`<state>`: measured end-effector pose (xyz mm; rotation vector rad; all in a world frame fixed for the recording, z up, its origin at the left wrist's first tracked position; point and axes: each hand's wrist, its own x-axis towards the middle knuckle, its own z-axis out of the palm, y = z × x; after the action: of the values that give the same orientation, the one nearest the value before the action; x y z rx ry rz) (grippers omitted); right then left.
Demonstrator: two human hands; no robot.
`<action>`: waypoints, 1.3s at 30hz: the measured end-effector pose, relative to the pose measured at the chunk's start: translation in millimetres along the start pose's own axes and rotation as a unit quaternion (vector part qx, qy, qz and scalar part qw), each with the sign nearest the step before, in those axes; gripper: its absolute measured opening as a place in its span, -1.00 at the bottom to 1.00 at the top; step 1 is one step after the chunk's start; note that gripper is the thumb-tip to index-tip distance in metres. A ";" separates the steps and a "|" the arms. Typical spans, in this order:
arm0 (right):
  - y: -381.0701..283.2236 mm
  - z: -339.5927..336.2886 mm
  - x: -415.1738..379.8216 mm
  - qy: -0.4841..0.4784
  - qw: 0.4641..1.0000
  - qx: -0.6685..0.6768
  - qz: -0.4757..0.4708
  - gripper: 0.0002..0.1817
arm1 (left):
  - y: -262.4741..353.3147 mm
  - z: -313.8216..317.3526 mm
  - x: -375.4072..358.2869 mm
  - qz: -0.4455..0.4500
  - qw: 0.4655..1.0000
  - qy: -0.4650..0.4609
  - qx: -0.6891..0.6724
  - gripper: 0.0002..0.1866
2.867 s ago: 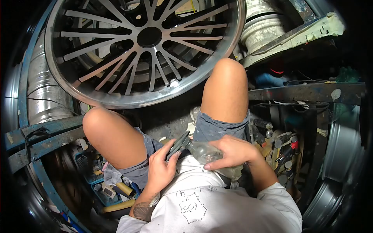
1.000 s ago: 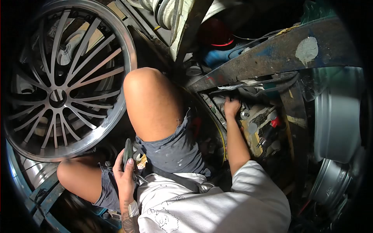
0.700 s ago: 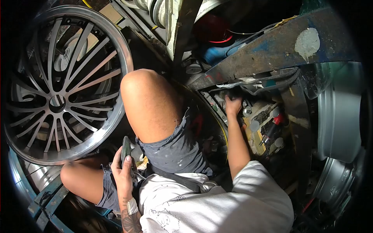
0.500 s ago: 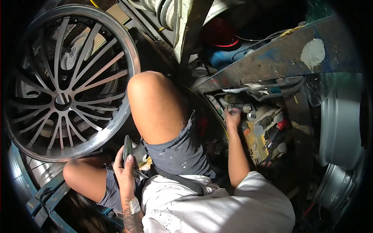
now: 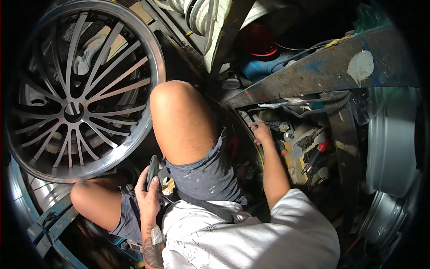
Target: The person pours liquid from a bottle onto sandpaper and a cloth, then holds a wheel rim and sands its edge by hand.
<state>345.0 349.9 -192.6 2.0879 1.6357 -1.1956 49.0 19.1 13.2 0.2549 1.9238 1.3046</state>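
My left hand (image 5: 148,193) is wrapped around a dark, flat oval pad (image 5: 153,173), standing on edge between thumb and fingers above my lap. Out to the right, my right hand (image 5: 262,133) is over the cluttered shelf, palm down with its fingers curled in. What those fingers hold, if anything, I cannot make out. Right beside them lie spray cans (image 5: 283,127), their ends toward me. A large multi-spoke wheel rim (image 5: 156,58) with a polished lip leans at the left, close to my raised knee.
A rusty, paint-spattered metal beam (image 5: 313,67) runs above the shelf. Small bottles and tools, one with a red part (image 5: 323,145), crowd the shelf. Silver wheel rims (image 5: 390,143) stand at the far right. A blue metal frame (image 5: 58,226) is at the lower left.
My right hand has shifted slightly left, away from the spray cans, its fingers now curled. My left hand, still holding the pad, has moved a little right. The view has shifted slightly.
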 end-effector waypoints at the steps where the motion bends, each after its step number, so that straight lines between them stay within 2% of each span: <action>1: 4.9 2.1 5.8 0.004 1.000 0.001 -0.002 -0.80 | -0.4 -0.3 -0.7 0.002 1.000 0.002 0.000 -0.50; 2: 10.0 4.4 11.4 0.007 1.000 0.004 -0.004 -0.81 | -1.1 -0.8 -1.2 0.005 1.000 0.004 0.000 -0.50; 5: 64.7 30.5 58.7 0.038 0.990 0.084 -0.111 -0.81 | -10.7 -5.4 0.1 0.011 1.000 0.000 0.011 -0.51; 8: 77.7 30.9 62.5 -0.003 0.974 0.208 -0.095 -0.78 | -13.7 -4.4 1.0 0.016 1.000 -0.001 0.011 -0.52; 12: 80.4 29.6 47.8 0.043 0.952 0.275 -0.131 -0.80 | -5.3 -2.7 -1.3 -0.021 1.000 -0.004 -0.013 -0.49; 14: 61.7 19.9 24.1 0.066 0.947 0.274 -0.152 -0.81 | 4.2 -2.0 -3.3 -0.025 0.999 -0.015 -0.035 -0.50; 17: -0.1 -0.2 -42.8 0.034 0.908 0.335 -0.250 -0.82 | 11.1 -3.8 -8.1 -0.061 0.995 -0.018 -0.071 -0.51; 21: -103.2 -27.5 -183.5 -0.100 0.822 0.378 -0.415 -0.84 | 22.8 -12.1 -17.9 -0.114 0.988 -0.071 -0.073 -0.51; 22: -116.3 -29.1 -209.7 -0.175 0.786 0.377 -0.458 -0.82 | 29.5 -14.3 -20.4 -0.120 0.985 -0.098 -0.071 -0.51; 23: -127.8 -28.5 -229.5 -0.246 0.745 0.371 -0.497 -0.80 | 34.3 -13.8 -23.0 -0.093 0.991 -0.093 -0.035 -0.51; 25: -153.4 -18.5 -253.9 -0.223 0.695 0.215 -0.648 -0.66 | 40.6 -19.2 -29.0 -0.123 0.984 -0.123 -0.043 -0.51; 27: -167.6 -9.7 -289.0 -0.336 0.759 0.174 -0.530 -0.54 | 35.6 -23.1 -32.3 -0.088 0.986 -0.137 -0.039 -0.51; 28: -169.1 3.0 -291.9 -0.354 0.753 0.165 -0.529 -0.49 | 32.9 -26.1 -34.6 -0.072 0.987 -0.142 -0.037 -0.51; 31: -176.4 12.8 -305.5 -0.319 0.791 0.051 -0.519 -0.49 | 28.5 -36.5 -39.9 -0.066 0.986 -0.147 -0.030 -0.51; 36: -173.1 33.0 -309.8 -0.251 0.777 0.106 -0.568 -0.65 | 20.6 -53.6 -40.6 -0.102 0.978 -0.161 -0.082 -0.50; 39: -177.7 38.7 -313.1 -0.216 0.769 0.072 -0.598 -0.65 | 17.8 -60.8 -38.2 -0.106 0.969 -0.182 -0.128 -0.52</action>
<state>155.7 168.3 57.0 0.4479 2.6634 -1.9198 27.9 -36.4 57.3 0.1417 1.4177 1.2485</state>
